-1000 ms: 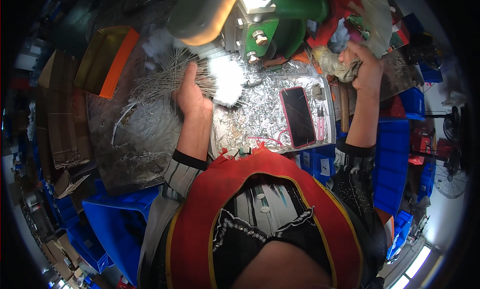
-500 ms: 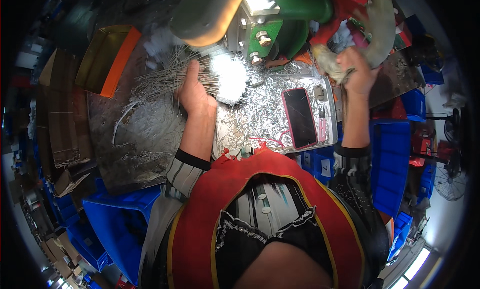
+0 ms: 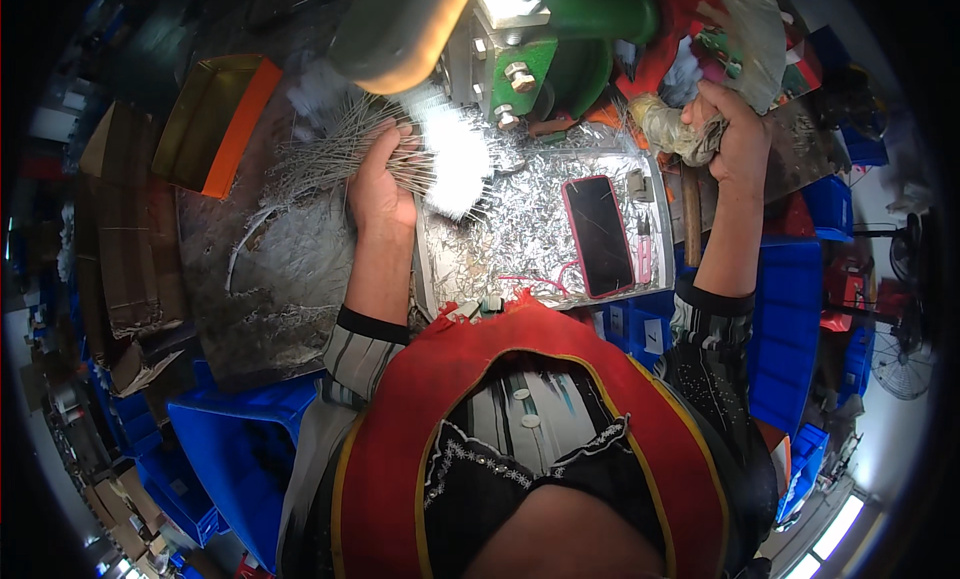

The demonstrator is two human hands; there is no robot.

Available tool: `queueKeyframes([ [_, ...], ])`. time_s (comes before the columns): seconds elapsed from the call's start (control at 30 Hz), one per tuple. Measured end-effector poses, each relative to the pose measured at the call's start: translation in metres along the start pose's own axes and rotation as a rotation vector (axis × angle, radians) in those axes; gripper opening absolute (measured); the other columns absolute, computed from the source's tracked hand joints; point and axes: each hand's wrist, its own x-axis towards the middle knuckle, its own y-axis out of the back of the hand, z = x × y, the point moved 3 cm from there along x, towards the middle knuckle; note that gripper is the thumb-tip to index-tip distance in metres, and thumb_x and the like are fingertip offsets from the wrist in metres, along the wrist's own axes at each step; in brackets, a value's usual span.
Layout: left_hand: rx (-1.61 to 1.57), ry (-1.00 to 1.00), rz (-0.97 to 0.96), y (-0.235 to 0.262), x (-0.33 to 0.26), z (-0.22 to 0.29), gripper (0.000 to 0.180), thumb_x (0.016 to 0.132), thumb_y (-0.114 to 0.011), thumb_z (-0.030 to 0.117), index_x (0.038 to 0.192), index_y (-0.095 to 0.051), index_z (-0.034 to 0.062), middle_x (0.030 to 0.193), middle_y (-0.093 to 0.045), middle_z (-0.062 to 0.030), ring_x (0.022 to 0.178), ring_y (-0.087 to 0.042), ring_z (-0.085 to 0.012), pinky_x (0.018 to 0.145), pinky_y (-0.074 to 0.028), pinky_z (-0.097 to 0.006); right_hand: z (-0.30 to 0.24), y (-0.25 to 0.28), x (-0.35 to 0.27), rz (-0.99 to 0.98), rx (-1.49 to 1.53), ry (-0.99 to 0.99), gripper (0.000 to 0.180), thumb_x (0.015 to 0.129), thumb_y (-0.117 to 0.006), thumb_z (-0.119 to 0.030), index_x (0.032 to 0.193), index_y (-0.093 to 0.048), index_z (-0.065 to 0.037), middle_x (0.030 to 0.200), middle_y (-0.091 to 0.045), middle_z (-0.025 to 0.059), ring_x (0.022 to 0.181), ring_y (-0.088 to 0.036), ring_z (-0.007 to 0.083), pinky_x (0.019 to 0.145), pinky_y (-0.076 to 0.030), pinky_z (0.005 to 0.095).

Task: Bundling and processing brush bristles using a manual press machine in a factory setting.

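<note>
Right hand [image 3: 738,129] risen, fingers clenched on rag-wrapped handle [image 3: 680,129]; left hand [image 3: 380,184] grips wire bundle [image 3: 330,144], axis left-right, white tips [image 3: 455,159] toward green machine [image 3: 545,54].

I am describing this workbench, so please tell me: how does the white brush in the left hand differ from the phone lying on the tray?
The white brush is fluffy and bright white with thin wire stems; the phone is flat, rigid and dark with a red edge. The brush is gripped by the left hand, while no hand touches the phone. The brush sits at the tray's left edge; the phone lies towards its right side. Both are over the silvery scrap-covered tray.
</note>
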Motion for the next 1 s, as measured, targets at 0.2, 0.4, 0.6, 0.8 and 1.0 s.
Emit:
queueKeyframes([
  [0.2, -0.046, -0.041, 0.07, -0.002, -0.001, -0.005, 0.019, 0.072, -0.06, 0.001, 0.091, -0.057, -0.0009, 0.081, -0.061, -0.0094, 0.07, -0.057, -0.0176, 0.06, -0.046, -0.028, 0.01, 0.005, 0.0, 0.019, -0.026, 0.015, 0.016, 0.069, -0.058, -0.005, 0.056, -0.054, 0.002, 0.047, -0.046, 0.0075, 0.044, -0.047, 0.018, 0.049, -0.041, 0.0303],
  [0.4, -0.03, -0.047, 0.093, -0.006, 0.001, -0.007, 0.019, 0.072, -0.061, 0.001, 0.091, -0.057, -0.0005, 0.081, -0.061, -0.0092, 0.069, -0.057, -0.0175, 0.061, -0.046, -0.028, -0.021, 0.001, 0.006, 0.035, -0.142, -0.088, 0.02, 0.071, -0.057, -0.007, 0.053, -0.051, 0.001, 0.046, -0.042, 0.0066, 0.043, -0.044, 0.0172, 0.051, -0.041, 0.0308],
  [0.6, -0.071, -0.094, 0.123, -0.005, -0.002, -0.005, 0.019, 0.071, -0.06, -0.002, 0.09, -0.058, -0.001, 0.081, -0.061, -0.0093, 0.069, -0.057, -0.0176, 0.062, -0.046, -0.028, 0.024, -0.009, -0.011, 0.066, -0.011, 0.249, 0.011, 0.069, -0.058, -0.003, 0.062, -0.053, 0.003, 0.05, -0.048, 0.0076, 0.046, -0.049, 0.0172, 0.052, -0.043, 0.0306],
  [0.8, 0.02, -0.062, 0.038, -0.01, 0.002, -0.002, 0.02, 0.074, -0.058, -0.001, 0.094, -0.055, -0.0011, 0.084, -0.061, -0.0117, 0.073, -0.058, -0.0204, 0.065, -0.048, -0.029, 0.046, 0.012, -0.002, 0.081, 0.124, 0.088, 0.007, 0.068, -0.058, 0.0, 0.064, -0.054, 0.004, 0.049, -0.047, 0.0082, 0.044, -0.047, 0.0183, 0.051, -0.044, 0.0319],
  [1.0, -0.033, -0.076, 0.074, -0.012, -0.004, -0.002, 0.022, 0.072, -0.058, -0.002, 0.094, -0.055, -0.0039, 0.083, -0.062, -0.0117, 0.075, -0.057, -0.0191, 0.069, -0.047, -0.029, 0.002, -0.001, 0.0, 0.006, 0.021, 0.01, 0.014, 0.068, -0.059, -0.003, 0.056, -0.054, 0.002, 0.047, -0.046, 0.0078, 0.043, -0.047, 0.0182, 0.049, -0.042, 0.0312],
])
